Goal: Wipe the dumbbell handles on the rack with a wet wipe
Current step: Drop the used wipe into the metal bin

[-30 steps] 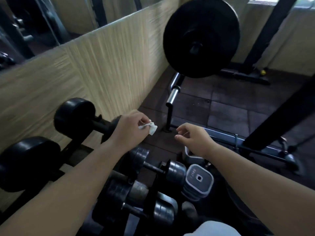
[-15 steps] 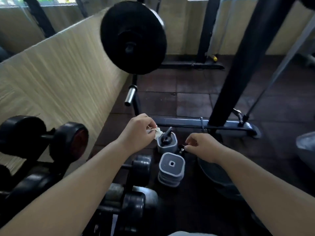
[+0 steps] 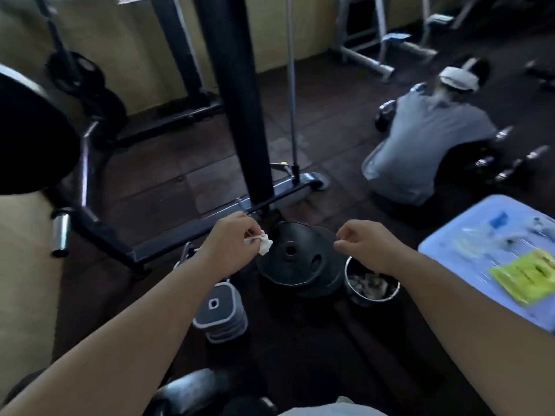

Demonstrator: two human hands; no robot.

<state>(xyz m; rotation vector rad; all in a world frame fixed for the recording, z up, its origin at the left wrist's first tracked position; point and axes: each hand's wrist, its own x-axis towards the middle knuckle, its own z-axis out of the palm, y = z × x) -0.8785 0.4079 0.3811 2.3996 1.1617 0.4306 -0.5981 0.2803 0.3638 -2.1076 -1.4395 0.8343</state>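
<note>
Crumpled white wet wipe (image 3: 265, 247) hangs pinched in the left hand (image 3: 231, 244).

A: Where's the left hand (image 3: 232, 241)?
B: Forearm bare, reaching in from 7 o'clock; its grip pinches a crumpled wet wipe (image 3: 265, 247) between thumb and fingers.
A: And the right hand (image 3: 365, 246)?
B: Reaching from 4 o'clock, fingers curled, holding nothing, level with the left.

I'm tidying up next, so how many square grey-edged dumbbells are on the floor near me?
2. The near dumbbell stands on end beside the left forearm. The far dumbbell shows only an edge behind that forearm near the wrist, so it is mostly hidden.
</note>
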